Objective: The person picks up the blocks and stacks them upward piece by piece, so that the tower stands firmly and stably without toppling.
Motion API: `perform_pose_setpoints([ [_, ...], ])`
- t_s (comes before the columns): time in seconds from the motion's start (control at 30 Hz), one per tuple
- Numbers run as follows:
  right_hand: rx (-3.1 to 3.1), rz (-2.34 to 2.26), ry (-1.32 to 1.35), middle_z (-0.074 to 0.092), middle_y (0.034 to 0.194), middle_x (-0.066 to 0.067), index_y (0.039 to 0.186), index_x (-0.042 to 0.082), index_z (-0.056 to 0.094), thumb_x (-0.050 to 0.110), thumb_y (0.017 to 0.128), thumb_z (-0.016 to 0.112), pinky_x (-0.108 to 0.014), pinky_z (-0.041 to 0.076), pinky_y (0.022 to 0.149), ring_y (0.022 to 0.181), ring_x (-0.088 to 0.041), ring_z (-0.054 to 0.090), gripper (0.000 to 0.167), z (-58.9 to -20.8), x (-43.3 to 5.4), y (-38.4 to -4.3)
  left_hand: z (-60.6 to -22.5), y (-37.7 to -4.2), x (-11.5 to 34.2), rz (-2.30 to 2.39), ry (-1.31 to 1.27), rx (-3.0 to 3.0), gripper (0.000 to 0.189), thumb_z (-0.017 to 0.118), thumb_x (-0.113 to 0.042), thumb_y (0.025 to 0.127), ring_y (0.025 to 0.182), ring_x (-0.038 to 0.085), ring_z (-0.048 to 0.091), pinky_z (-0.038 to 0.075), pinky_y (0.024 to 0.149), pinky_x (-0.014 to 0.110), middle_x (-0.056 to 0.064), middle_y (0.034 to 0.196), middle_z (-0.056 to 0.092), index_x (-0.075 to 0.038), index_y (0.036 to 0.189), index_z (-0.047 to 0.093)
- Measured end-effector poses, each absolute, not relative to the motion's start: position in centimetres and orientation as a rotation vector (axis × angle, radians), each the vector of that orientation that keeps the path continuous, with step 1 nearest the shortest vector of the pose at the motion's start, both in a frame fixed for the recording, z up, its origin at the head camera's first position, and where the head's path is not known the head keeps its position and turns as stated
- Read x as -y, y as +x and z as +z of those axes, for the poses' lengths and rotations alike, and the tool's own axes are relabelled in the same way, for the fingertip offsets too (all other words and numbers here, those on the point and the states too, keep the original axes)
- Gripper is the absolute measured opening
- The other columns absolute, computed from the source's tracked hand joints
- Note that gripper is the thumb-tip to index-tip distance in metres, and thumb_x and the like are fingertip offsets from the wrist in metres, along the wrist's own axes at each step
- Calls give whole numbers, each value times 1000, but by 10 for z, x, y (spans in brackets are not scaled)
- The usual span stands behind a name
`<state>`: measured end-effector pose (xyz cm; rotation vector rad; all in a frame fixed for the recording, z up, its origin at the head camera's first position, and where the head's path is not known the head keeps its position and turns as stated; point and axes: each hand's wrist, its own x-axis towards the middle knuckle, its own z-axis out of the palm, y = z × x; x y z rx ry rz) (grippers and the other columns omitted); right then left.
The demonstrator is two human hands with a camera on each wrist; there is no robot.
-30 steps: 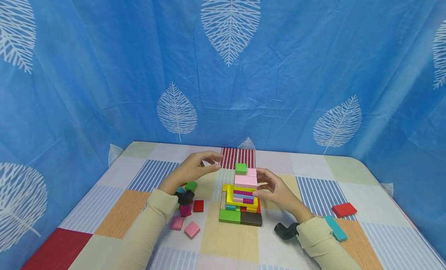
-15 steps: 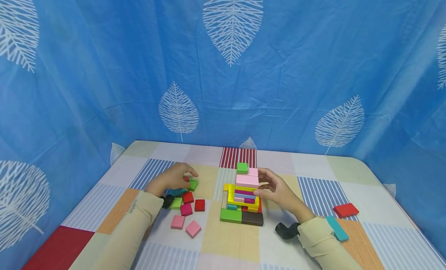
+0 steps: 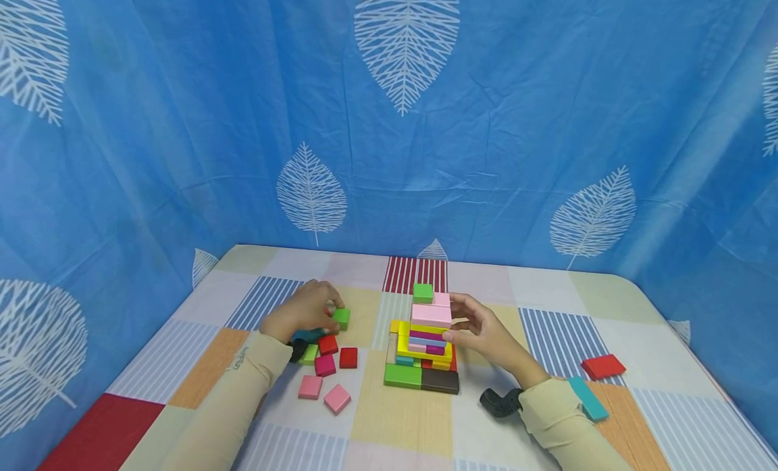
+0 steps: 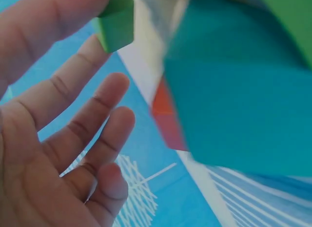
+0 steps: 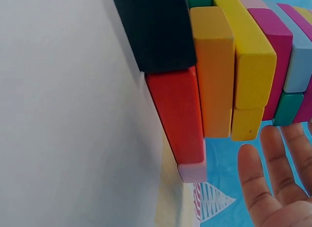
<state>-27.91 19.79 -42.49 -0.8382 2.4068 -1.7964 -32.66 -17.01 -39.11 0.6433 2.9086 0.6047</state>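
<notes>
At the left cluster, my left hand pinches a small green block. In the left wrist view that green block sits at the thumb and index fingertip, the other fingers loosely spread. A large teal block looms close to that camera. My right hand rests at the right side of a stacked block tower, thumb in front and fingers behind its upper layers. The right wrist view shows its fingers extended near the tower's side. A green block tops the tower.
Loose blocks lie left of the tower: a red block, a magenta block and pink blocks. By the right forearm are a red block and a teal block. A blue leaf-print curtain hangs behind the table.
My left hand has moved left and down from beside the tower to the loose blocks, where it now pinches a green block. The right hand stays at the tower.
</notes>
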Motion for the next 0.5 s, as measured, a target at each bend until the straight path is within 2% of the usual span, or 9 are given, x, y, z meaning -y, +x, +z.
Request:
perform_pose_setpoints([
  [0.2, -2402, -1798, -839, 63, 134, -27, 151, -10, 49, 8, 97, 79, -27, 55, 100, 115, -15, 63, 64, -424, -198, -280, -378, -326, 164, 683, 632, -2896, 36, 90, -14, 89, 124, 37, 60, 53, 108, 55, 14, 128, 73, -4, 121, 79],
  [0.5, -2405, -1795, -846, 63, 134, -28, 151, -10, 49, 8, 96, 79, -25, 55, 100, 116, -13, 63, 65, -425, -198, -279, -354, -317, 150, 846, 849, -2915, 33, 87, -15, 93, 115, 37, 65, 57, 99, 51, 9, 117, 75, -4, 123, 77],
])
